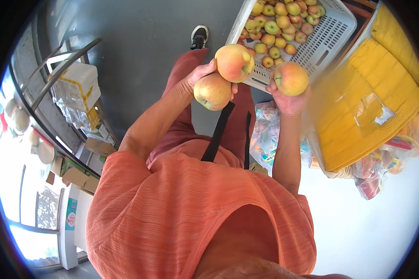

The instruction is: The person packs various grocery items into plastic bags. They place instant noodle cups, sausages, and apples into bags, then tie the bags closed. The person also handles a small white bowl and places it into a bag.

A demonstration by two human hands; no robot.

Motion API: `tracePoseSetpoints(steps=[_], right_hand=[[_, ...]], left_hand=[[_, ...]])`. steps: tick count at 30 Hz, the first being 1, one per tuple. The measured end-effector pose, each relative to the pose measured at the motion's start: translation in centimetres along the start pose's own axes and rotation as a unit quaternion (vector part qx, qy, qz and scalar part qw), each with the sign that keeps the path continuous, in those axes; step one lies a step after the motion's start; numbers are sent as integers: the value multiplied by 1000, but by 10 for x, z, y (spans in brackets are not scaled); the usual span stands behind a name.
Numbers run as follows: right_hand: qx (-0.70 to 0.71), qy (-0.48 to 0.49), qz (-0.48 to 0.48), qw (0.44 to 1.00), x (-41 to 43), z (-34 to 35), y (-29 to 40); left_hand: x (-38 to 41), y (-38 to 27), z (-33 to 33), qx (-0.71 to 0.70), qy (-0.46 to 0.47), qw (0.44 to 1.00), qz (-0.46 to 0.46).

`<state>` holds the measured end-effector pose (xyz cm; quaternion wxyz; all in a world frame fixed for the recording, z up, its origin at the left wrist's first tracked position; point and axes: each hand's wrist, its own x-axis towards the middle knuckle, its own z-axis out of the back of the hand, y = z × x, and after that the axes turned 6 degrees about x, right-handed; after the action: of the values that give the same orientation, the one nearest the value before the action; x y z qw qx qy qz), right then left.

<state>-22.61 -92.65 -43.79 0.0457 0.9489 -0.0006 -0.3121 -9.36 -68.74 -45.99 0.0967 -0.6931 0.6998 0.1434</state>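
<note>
Two yellow-red apples rest in my left hand [203,74]: an upper apple [232,62] with a pale yellow patch by its hollow, and a lower apple [212,91] touching it. My thumb lies beside the upper one, and fingertips show past the lower one. My right hand [290,103] holds a single apple [292,79], blushed red and yellow, its stem hollow facing left. Both hands are raised in front of my body, near the close end of a white perforated plastic crate [330,38]. Many loose apples [282,21] lie in that crate, mostly towards its far and left side.
Folded yellow padding [366,104] with a torn patch stands right of my right arm. Plastic bags of packaged goods [265,134] sit below the crate. At left are a metal rail [66,71] and stacked white foam boxes [77,85]. Grey floor [143,31] lies ahead.
</note>
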Motion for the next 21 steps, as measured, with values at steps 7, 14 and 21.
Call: tracePoseSetpoints(steps=[7,14,21], right_hand=[[-93,92,-42,990,-56,-144,-87],[-199,192,-161,947,-52,-229,-178],[-217,216,-283,909,-77,-254,-318]], left_hand=[[-140,-32,-69,39,-57,994,-85],[-290,21,-97,-18,-90,956,-279],[-402,121,-106,-151,-100,874,-451]])
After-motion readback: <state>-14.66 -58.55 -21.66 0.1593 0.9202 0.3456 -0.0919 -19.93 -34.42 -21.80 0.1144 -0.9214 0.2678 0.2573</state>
